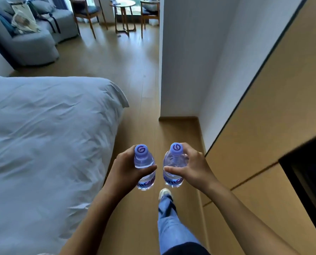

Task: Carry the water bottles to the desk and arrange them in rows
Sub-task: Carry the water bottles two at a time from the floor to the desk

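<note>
Above the wooden floor [135, 74], near the camera, two clear water bottles are held upright side by side, just apart. Gripping the left bottle [144, 169], the left hand [127, 168] curls its fingers and thumb round the body. Likewise the right hand [192, 166] grips the right bottle [172, 167]. A white bed [43, 135] lies to the left, wooden cabinets [282, 107] to the right. Far off stand a small round table [123, 4] and chairs.

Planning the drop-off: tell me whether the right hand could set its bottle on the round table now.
Probably not: the right hand grips its bottle far from the round table, across open floor.
</note>
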Demonstrator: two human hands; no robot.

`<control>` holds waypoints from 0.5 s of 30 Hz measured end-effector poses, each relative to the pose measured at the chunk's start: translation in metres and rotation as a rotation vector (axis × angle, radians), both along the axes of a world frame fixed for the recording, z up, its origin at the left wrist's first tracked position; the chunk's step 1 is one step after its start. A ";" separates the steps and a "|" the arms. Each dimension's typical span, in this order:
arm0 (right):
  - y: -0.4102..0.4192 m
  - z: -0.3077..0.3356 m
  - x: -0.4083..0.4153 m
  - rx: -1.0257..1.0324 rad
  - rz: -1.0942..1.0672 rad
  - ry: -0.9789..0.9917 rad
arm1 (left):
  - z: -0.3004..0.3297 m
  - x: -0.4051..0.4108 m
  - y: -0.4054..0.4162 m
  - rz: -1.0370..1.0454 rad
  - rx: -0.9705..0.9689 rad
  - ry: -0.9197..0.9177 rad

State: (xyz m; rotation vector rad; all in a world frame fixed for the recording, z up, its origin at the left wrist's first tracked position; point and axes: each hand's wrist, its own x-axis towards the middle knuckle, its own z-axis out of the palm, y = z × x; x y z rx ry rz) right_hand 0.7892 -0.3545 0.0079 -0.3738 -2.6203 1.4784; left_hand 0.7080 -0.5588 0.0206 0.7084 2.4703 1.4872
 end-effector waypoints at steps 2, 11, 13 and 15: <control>0.023 0.000 -0.056 0.023 0.036 0.021 | 0.002 -0.054 0.025 0.011 0.001 0.002; 0.115 0.021 -0.321 0.027 0.132 0.092 | 0.028 -0.292 0.123 0.076 -0.039 0.046; 0.128 0.021 -0.371 0.022 0.142 0.087 | 0.028 -0.339 0.135 0.077 -0.044 0.047; 0.140 0.015 -0.426 0.014 0.153 0.070 | 0.021 -0.392 0.145 0.085 -0.049 0.033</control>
